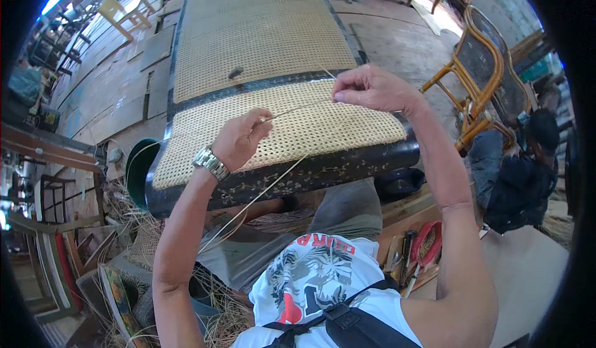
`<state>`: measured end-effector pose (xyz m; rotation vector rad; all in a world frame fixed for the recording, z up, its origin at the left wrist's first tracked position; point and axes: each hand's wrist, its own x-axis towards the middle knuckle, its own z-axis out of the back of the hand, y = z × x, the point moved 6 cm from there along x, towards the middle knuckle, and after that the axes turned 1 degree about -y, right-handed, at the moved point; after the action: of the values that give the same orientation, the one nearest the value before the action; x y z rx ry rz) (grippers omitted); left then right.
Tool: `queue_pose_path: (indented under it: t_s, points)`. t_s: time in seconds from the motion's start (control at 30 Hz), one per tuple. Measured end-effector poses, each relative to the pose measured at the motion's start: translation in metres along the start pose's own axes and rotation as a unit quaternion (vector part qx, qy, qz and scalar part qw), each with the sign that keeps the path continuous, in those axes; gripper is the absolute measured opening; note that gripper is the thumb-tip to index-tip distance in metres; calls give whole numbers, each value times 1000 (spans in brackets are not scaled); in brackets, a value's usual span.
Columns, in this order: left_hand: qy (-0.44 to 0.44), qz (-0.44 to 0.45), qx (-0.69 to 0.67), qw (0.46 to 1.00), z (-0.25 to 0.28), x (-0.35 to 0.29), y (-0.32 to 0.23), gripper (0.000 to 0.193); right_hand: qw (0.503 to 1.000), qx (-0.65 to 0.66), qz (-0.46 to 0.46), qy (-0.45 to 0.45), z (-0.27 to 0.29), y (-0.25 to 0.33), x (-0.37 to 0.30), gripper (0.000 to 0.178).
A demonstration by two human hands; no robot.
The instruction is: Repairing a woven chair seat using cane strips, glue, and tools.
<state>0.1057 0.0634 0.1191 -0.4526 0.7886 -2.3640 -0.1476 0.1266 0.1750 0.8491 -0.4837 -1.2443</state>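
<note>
A thin cane strand runs slightly bowed between my two hands, just over a woven cane panel with small open holes. My left hand, with a metal watch at the wrist, pinches one end between thumb and fingers. At the strand's other end, my right hand is closed in a pinch near the panel's far edge. The panel sits in a dark frame with a pale floral pattern, lying across my lap. A paler strand slants from the near edge down over my leg.
Beyond, a longer woven section carries a small dark object. A green bucket stands at the left. Loose cane scraps lie below. Tools and a red container are at my right, near a rattan chair.
</note>
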Motion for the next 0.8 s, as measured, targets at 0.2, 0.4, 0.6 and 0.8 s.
queue_pose_path:
  t_s: [0.2,0.4,0.6,0.8]
  points:
    - [71,116,-123,983,7,-35,33,20,983,-175,-29,-55,62,-50,-23,21]
    - [52,214,-95,971,29,-84,56,22,711,-581,-162,-361,119,-138,-49,30]
    - [64,244,-192,948,11,-88,33,26,910,-222,104,-334,-14,-7,-31,44]
    - [97,87,-204,970,-18,-75,-19,23,951,-185,217,-119,-140,48,-12,39]
